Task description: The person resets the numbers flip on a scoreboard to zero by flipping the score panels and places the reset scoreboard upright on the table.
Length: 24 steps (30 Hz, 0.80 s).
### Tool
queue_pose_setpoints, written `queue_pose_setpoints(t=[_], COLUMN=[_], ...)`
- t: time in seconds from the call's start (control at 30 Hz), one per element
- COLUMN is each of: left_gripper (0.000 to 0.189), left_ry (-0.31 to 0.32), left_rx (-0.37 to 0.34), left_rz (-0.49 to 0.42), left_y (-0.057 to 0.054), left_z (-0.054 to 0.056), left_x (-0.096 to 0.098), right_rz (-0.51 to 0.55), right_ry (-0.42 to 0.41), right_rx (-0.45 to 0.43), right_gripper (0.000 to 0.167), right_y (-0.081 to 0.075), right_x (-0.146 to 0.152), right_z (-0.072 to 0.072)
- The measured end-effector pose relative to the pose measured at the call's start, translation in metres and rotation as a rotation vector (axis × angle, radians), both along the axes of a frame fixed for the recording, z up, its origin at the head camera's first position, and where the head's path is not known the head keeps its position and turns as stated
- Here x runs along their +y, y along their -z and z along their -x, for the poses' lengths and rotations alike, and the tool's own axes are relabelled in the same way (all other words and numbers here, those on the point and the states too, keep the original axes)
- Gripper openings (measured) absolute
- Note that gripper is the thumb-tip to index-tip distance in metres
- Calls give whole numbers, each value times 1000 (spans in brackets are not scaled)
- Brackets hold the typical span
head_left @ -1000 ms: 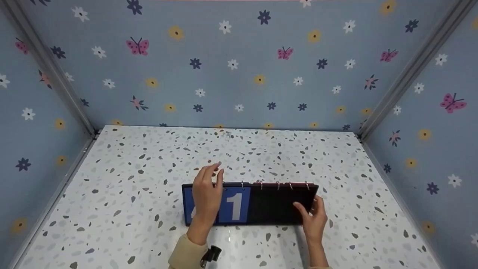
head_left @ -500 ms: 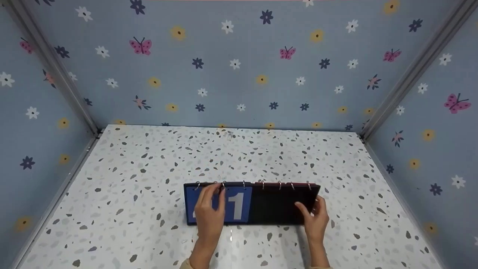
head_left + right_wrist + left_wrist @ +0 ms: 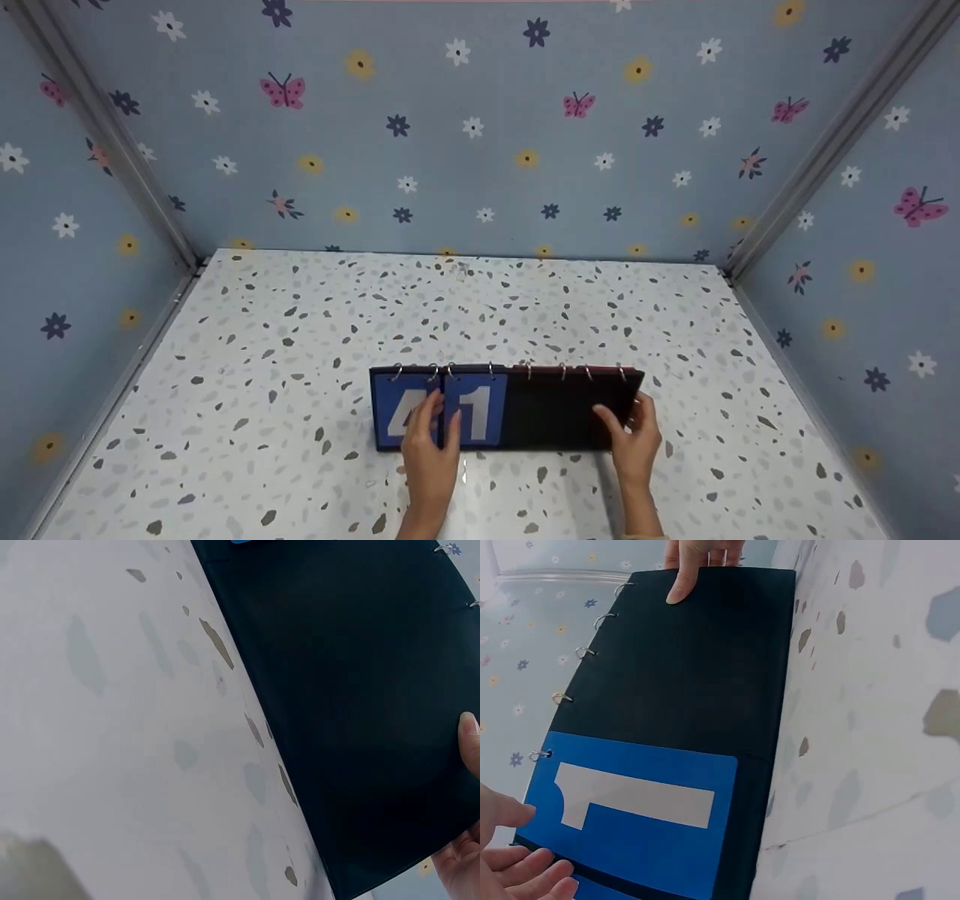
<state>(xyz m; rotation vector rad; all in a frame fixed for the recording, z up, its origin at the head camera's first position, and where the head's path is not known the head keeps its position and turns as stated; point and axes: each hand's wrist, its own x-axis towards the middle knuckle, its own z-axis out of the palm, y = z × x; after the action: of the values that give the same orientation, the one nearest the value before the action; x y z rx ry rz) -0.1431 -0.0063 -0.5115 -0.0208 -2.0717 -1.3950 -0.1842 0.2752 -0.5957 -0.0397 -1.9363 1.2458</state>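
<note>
A flip scoreboard (image 3: 551, 412) with metal rings along its top edge stands upright on the table. Its left half shows a blue card with a white 4 (image 3: 397, 412) and a blue card with a white 1 (image 3: 474, 420); the right half is a bare black panel. My right hand (image 3: 635, 442) grips the right edge, thumb on the front and fingers behind. Before the gap between the two cards is my left hand (image 3: 433, 454), fingers spread and holding nothing. In the left wrist view its fingers (image 3: 529, 870) lie close to the cards; contact is hard to tell.
A white speckled table (image 3: 300, 322) lies under the scoreboard. Blue panels (image 3: 480, 142) with flowers and butterflies enclose it at the back and both sides, joined by grey corner posts (image 3: 840, 135).
My left hand has come down from above the top rings to the front of the cards, uncovering the 4. The right hand keeps its grip on the edge.
</note>
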Motion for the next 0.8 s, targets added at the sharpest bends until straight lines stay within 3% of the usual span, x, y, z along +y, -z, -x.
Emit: queue_pose_setpoints(t=[0.3,0.53,0.8], left_gripper=[33,26,16], left_ry=[16,27,34], left_rx=[-157,-171,-186], left_rz=[-100,-170,-224], left_y=[15,25,22], left_z=[0,2,1], left_x=[4,3,1], right_rz=[-12,-12,-9], right_ry=[-2,2,13], right_rx=[-3,-2,-18], right_gripper=[50,50,49], right_y=[0,0,-1], right_x=[1,1,1], right_z=[0,1,0])
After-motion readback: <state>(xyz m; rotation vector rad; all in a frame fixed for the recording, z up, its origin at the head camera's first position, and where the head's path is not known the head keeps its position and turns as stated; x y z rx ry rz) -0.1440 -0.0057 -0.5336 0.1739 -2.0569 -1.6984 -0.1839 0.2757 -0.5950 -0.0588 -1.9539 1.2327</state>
